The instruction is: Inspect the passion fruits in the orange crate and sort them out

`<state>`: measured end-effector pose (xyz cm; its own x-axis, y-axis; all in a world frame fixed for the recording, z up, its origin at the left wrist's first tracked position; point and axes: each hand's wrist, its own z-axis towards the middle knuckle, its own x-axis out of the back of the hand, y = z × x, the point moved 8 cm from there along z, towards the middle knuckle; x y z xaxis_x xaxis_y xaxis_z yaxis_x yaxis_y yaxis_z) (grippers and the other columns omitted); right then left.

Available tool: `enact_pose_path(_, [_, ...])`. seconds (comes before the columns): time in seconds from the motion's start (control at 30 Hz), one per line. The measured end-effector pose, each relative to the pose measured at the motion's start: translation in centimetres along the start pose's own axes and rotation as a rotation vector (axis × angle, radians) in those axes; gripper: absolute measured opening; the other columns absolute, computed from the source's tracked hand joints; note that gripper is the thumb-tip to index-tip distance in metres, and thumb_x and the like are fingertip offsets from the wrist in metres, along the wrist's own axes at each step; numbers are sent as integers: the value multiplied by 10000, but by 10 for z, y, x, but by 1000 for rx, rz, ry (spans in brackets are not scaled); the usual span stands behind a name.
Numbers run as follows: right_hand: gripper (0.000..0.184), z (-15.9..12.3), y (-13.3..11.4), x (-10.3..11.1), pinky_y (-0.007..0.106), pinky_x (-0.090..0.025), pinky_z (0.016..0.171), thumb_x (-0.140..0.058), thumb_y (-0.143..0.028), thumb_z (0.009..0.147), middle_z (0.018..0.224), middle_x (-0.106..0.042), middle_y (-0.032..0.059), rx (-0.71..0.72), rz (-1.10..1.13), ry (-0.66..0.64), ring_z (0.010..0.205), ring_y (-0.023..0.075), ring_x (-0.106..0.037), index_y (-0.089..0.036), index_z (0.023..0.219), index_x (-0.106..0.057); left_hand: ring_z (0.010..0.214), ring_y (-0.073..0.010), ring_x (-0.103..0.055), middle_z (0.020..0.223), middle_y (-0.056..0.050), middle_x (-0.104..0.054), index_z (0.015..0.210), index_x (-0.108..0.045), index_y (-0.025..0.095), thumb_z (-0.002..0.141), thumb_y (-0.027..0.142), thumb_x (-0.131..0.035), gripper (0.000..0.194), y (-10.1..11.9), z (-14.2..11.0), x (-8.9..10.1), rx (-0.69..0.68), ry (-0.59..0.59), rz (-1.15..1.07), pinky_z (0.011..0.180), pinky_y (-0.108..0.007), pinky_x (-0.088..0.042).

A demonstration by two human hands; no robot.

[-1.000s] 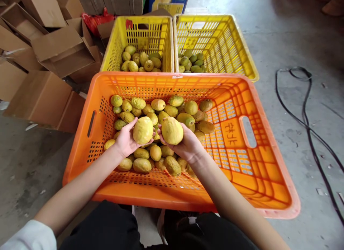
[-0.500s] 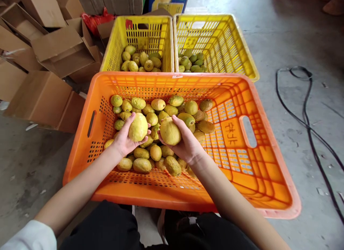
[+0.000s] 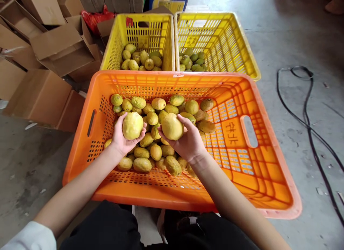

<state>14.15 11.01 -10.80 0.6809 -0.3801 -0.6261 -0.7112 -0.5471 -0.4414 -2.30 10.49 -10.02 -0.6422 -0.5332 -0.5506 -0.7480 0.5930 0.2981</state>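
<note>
My left hand (image 3: 119, 138) cups a round, lumpy yellow fruit (image 3: 132, 126), its thumb on the top side and fingers underneath. A similar, slightly duller yellow fruit (image 3: 172, 126) rests in my right hand (image 3: 191, 143), gripped between thumb and fingers. Both hands are held a little apart, over a large orange plastic crate (image 3: 172, 201). Below them lies a heap of yellow-green oval fruits (image 3: 142, 165) inside that crate, mostly toward its left and middle. The exact kind of fruit cannot be made out.
Behind the orange crate stand a left yellow crate (image 3: 113, 45) with yellowish fruits and a right yellow crate (image 3: 231, 42) with greener ones. Open cardboard boxes (image 3: 40, 95) pile up on the left. A black cable (image 3: 309, 124) lies on the concrete floor at right.
My left hand has shifted slightly left with its fruit. The right hand's fruit has moved a little right and up and shows a somewhat different side.
</note>
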Motion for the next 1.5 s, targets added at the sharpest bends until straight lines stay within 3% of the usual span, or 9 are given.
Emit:
enact_pose_path(0.13, [281,0,1,0,256,-625,588,-654,-472,918,836,-779,116,-48,31,16,727,201,-739,-195,963,-675,665,-189,-694,912,-147,-725,1261,-657,130,1054,492,-442,469,-3,1,0,21,-33,-17,501,-219,-562])
enact_pose_path(0.23, [271,0,0,0,243,-583,523,-574,-446,951,819,-778,115,-52,26,16,685,193,-717,-194,948,-674,794,-235,-756,991,-159,-756,1315,-648,136,1049,453,-460,455,-2,4,-1,-8,-50,-5,561,-260,-604])
enact_pose_path(0.43, [253,0,1,-6,350,-654,678,-600,-413,924,891,-793,93,-21,-68,-90,898,276,-775,-199,1014,-699,720,-211,-752,851,-103,-750,1245,-683,126,1041,463,-511,430,-3,6,3,-29,8,39,645,-301,-650])
enact_pose_path(0.57, [263,1,1,-2,414,-673,797,-647,-451,906,937,-799,64,8,-90,-83,973,298,-785,-224,1030,-697,754,-220,-762,897,-102,-760,1228,-687,160,1013,502,-598,414,-3,6,4,-49,28,92,779,-375,-677])
enact_pose_path(0.77, [280,0,-1,-4,381,-680,813,-713,-476,895,966,-803,43,23,-68,-87,968,269,-791,-237,1041,-698,854,-224,-772,964,-105,-770,1183,-679,166,960,300,-683,260,-6,6,0,-74,-52,142,929,-432,-663])
enact_pose_path(0.93, [210,-6,-1,-6,312,-681,693,-777,-371,873,894,-784,1,23,-102,-48,822,218,-791,-257,1019,-675,888,-217,-765,1006,-117,-770,1147,-678,161,946,266,-657,228,-4,9,1,-91,-72,104,835,-355,-677])
enact_pose_path(1.1, [221,-8,-2,-7,297,-673,649,-815,-322,844,862,-771,5,31,-141,-23,780,211,-783,-252,974,-651,744,-172,-722,934,-56,-756,1220,-691,203,912,288,-692,319,-2,9,4,-93,-3,72,696,-282,-649])
enact_pose_path(1.27, [120,-8,-4,-7,299,-668,670,-726,-335,901,834,-766,30,33,-130,0,782,203,-763,-236,924,-661,695,-199,-719,892,-129,-768,1224,-714,136,1007,400,-532,387,-5,7,2,-42,14,108,628,-277,-630])
enact_pose_path(1.5, [135,-8,-7,-6,288,-664,750,-759,-322,853,891,-774,5,109,-168,24,863,196,-759,-229,920,-688,733,-230,-763,925,-134,-789,1201,-704,142,1022,358,-478,360,-8,8,3,-1,11,144,606,-298,-636])
